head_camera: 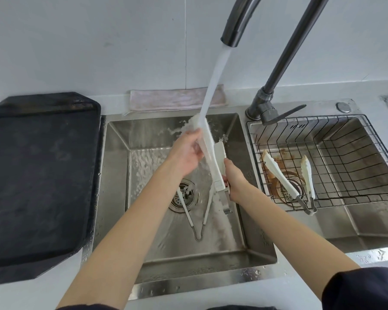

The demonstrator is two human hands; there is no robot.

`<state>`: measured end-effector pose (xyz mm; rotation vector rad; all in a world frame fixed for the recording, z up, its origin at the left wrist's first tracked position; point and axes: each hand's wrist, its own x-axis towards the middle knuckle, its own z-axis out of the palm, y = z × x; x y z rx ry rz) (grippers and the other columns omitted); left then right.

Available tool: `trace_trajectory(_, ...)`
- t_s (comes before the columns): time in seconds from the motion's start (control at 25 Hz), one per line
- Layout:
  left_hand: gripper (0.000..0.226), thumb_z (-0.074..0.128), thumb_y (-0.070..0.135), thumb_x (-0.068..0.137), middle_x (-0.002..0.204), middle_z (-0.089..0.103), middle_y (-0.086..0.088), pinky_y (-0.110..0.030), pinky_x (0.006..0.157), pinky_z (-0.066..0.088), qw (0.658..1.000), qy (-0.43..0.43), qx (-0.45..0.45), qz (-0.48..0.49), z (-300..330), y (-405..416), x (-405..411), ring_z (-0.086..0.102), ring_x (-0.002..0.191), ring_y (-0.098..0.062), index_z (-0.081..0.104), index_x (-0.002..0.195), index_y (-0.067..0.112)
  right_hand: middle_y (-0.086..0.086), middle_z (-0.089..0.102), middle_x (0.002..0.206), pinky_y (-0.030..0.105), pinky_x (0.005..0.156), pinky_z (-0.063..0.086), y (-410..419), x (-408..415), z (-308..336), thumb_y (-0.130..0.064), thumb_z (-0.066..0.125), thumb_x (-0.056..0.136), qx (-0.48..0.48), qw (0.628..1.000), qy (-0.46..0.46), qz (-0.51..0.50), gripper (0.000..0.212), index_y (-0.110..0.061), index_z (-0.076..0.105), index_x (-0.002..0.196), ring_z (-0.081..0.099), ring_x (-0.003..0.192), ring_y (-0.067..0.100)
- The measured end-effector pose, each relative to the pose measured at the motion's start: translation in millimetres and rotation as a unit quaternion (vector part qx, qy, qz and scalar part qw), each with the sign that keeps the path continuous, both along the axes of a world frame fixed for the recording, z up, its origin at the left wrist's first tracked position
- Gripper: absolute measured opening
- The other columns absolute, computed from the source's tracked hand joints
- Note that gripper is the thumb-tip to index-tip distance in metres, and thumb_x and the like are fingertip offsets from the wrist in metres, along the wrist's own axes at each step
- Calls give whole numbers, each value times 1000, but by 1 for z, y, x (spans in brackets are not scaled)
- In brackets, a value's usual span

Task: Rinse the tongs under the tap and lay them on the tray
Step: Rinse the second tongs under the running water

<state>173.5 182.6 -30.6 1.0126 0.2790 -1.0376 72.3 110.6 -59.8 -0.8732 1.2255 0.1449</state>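
Water streams from the dark tap (232, 25) into the left sink basin (188, 253). I hold a pair of white tongs (218, 166) upright under the stream. My right hand (234, 182) grips them near the metal hinge end. My left hand (186, 153) is wrapped around one white arm higher up, in the splashing water. A second pair of white tongs (197, 220) lies on the basin floor by the drain. The black tray (38, 175) sits on the counter to the left of the sink.
The right basin holds a wire basket (345, 166) with a third pair of white tongs (287, 182) lying in it. A pink cloth (166, 100) lies folded behind the left basin. The tap's lever (285, 114) sticks out between the basins.
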Motion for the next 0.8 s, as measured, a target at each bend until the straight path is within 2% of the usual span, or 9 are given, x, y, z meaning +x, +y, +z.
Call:
trace_trajectory(0.08, 21, 44, -1, 91, 85, 54, -4, -27, 66, 51, 999, -21, -36, -23, 8, 0, 0, 55, 77, -15, 51, 100, 17, 6, 50, 66, 31, 58, 44, -1, 2, -5, -44, 34, 96, -7, 1000, 7, -1, 40, -11, 53, 105, 44, 55, 18)
trace_trajectory(0.16, 18, 44, 1, 92, 84, 53, -4, -27, 62, 49, 997, -39, -44, -47, 16, -2, -2, 54, 75, -15, 49, 88, 18, 8, 56, 73, 38, 77, 52, -2, 3, -8, -47, 35, 95, -7, 1000, -1, -4, 45, -12, 52, 118, 52, 66, 22)
trace_trajectory(0.2, 13, 46, 7, 93, 84, 52, -4, -27, 63, 48, 997, -44, -39, -49, 16, -4, -1, 52, 75, -15, 49, 87, 18, 8, 55, 71, 37, 74, 53, -4, 3, -9, -46, 34, 95, -12, 1000, -8, -2, 45, -11, 53, 115, 51, 65, 22)
trace_trajectory(0.24, 4, 47, 15, 93, 84, 50, -5, -28, 64, 48, 998, -41, -30, -47, 17, -5, 0, 51, 74, -15, 50, 91, 17, 7, 52, 64, 32, 62, 50, -5, 3, -8, -44, 32, 96, -25, 1000, -18, 2, 42, -9, 54, 105, 48, 57, 20)
trace_trajectory(0.36, 35, 42, 39, 94, 78, 52, -5, -32, 67, 51, 1000, -12, -13, -18, 10, -1, 6, 51, 69, -16, 53, 103, 8, 0, 44, 45, 20, 37, 33, -5, 3, -2, -36, 29, 99, -73, 994, -73, -18, 40, -7, 50, 81, 38, 33, 10)
trace_trajectory(0.44, 34, 40, 38, 95, 71, 59, -3, -28, 68, 51, 999, 14, 13, 39, 3, 8, 8, 55, 69, -14, 59, 95, 9, 3, 48, 59, 20, 43, 37, -3, 4, -1, -30, 30, 100, -96, 987, -114, -55, 35, -7, 52, 84, 43, 44, 10)
trace_trajectory(0.56, 25, 44, 29, 96, 63, 70, 7, -21, 67, 48, 997, 7, 36, 66, -7, 25, 4, 63, 68, -6, 64, 88, 17, 0, 55, 75, 21, 58, 43, 4, 6, 1, -27, 30, 101, -155, 978, -132, -49, 32, -7, 53, 113, 49, 64, 9)
trace_trajectory(0.64, 18, 47, 28, 94, 77, 70, 5, -24, 73, 48, 997, 15, 35, 74, -12, 34, 1, 66, 70, -7, 62, 91, 18, -4, 56, 79, 20, 64, 43, 10, 7, -2, -26, 29, 101, -197, 971, -134, -20, 36, -8, 47, 127, 51, 69, 5)
trace_trajectory(0.8, 8, 51, 26, 92, 96, 58, 1, -29, 74, 48, 996, -17, 87, 24, -28, 51, -15, 58, 86, -12, 55, 95, 20, -8, 55, 84, 17, 69, 42, 23, 3, -14, -26, 28, 101, -219, 968, -116, 22, 40, -5, 41, 133, 51, 77, 1)
